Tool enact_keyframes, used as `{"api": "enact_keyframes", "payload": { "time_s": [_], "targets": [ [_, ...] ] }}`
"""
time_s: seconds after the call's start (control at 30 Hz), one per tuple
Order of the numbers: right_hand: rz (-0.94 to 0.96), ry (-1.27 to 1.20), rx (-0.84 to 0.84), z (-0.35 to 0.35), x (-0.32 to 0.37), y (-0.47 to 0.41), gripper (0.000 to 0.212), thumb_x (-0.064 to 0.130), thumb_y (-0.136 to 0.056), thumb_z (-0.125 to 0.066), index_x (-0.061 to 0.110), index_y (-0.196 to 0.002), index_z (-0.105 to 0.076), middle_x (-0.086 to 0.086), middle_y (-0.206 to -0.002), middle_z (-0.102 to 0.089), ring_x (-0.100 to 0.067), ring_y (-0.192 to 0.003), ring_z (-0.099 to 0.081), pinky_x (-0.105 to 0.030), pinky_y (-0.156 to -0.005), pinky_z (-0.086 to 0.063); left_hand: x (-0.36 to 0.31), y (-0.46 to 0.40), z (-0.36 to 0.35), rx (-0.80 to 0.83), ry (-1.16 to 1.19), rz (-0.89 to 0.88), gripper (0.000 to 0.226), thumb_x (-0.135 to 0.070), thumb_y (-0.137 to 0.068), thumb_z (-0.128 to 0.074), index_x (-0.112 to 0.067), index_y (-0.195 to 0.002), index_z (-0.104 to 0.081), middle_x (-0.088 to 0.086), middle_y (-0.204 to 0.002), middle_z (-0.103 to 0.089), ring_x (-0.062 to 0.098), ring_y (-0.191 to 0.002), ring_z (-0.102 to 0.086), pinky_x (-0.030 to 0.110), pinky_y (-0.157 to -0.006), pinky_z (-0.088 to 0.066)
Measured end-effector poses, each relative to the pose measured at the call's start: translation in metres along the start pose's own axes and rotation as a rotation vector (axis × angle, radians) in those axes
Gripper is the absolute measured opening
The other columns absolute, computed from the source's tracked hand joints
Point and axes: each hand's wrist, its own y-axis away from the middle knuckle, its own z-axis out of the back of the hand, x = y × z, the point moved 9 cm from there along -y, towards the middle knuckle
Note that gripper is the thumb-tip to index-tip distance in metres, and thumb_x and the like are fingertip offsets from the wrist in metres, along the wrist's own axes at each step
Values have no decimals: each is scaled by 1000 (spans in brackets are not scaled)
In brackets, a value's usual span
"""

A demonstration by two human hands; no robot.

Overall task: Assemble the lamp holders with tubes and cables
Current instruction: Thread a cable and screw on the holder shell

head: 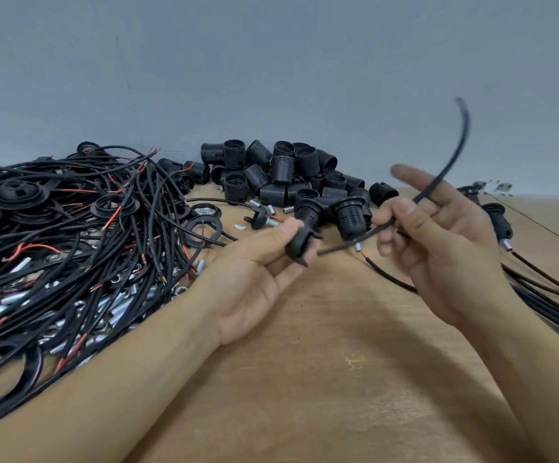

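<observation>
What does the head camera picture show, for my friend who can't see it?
Over a wooden table, a person's left hand pinches a black lamp holder base while the right hand holds a thin black cable, its end near the base. Tangled cables with metal tubes lie left; threaded black lamp holder shells are heaped behind.

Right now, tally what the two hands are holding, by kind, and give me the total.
In the left hand: lamp holder cap, black, pinched at the fingertips: 1
In the right hand: cable, black, pinched between thumb and fingers, its far end curving up: 1
Total: 2
</observation>
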Motion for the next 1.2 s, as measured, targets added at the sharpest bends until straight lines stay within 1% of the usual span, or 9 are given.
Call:
{"api": "enact_keyframes", "payload": {
  "time_s": [0.07, 0.13, 0.23, 0.37, 0.47, 0.6, 0.73, 0.87, 1.2],
  "targets": [
    [38, -27, -16, -1, 5, 0, 19, 11, -89, -55, 5, -107, -57, -9, -77, -71, -18, -61, -65, -23, -58, -51, 1, 0, 4, -46, 118, 44, 21, -15, -82, -68, 3, -92, -69, 24, -106, -71, 28, -94, -73, 32, -75, -62],
    [45, -36, -29, -2, 5, 1, 9, 12, -90, -54, 6, -97, -56, -10, -79, -72, -19, -63, -68, -22, -59, -53, 1, 1, 6, -74, 173, 63, 32, -18, -85, -68, 7, -105, -64, 27, -114, -69, 31, -97, -73, 32, -72, -62],
    [50, -32, -15, -7, -1, 3, 9, 12, -90, -55, 5, -96, -56, -12, -81, -73, -21, -65, -69, -24, -61, -54, 3, 1, 6, -63, 156, 71, 39, -25, -89, -65, 8, -111, -64, 24, -115, -69, 30, -97, -73, 30, -70, -62],
    [57, -8, -3, -11, -4, 4, 10, 15, -89, -56, 7, -96, -56, -12, -82, -73, -22, -66, -70, -25, -63, -55, 5, 0, 4, -34, 115, 80, 37, -29, -85, -65, 5, -93, -76, 22, -109, -72, 26, -91, -74, 28, -70, -61],
    [54, -31, 8, -12, -5, 4, 10, 14, -90, -55, 7, -97, -56, -11, -82, -73, -22, -66, -70, -25, -63, -55, 5, -1, 5, -30, 106, 82, 37, -30, -87, -64, 5, -93, -76, 22, -106, -73, 26, -89, -75, 27, -69, -61],
    [49, -63, -17, -9, -4, 4, 10, 12, -90, -54, 5, -97, -55, -11, -81, -73, -21, -64, -69, -26, -62, -55, 6, -1, 3, -14, 93, 91, 34, -29, -83, -66, 2, -86, -78, 22, -103, -73, 26, -87, -75, 27, -68, -60],
    [38, -76, -34, -8, -3, 4, 9, 12, -90, -53, 5, -96, -55, -11, -80, -72, -21, -63, -68, -26, -61, -54, 5, 1, 1, 2, 94, 90, 37, -31, -84, -65, 3, -92, -77, 20, -103, -73, 25, -88, -75, 26, -69, -60],
    [29, -93, -44, -6, -3, 4, 9, 12, -90, -53, 5, -96, -55, -11, -80, -72, -20, -64, -68, -24, -61, -53, 6, 0, 4, -27, 99, 94, 46, -31, -86, -64, 4, -115, -64, 20, -104, -73, 25, -88, -75, 26, -69, -61],
    [5, -80, -65, -6, -9, 5, 12, 14, -88, -59, 6, -96, -58, -13, -84, -73, -22, -68, -71, -24, -64, -55, 5, -1, 6, -31, 59, 65, 44, -34, -80, -67, 3, -105, -68, 19, -103, -74, 23, -88, -75, 24, -67, -60]
  ]
}}
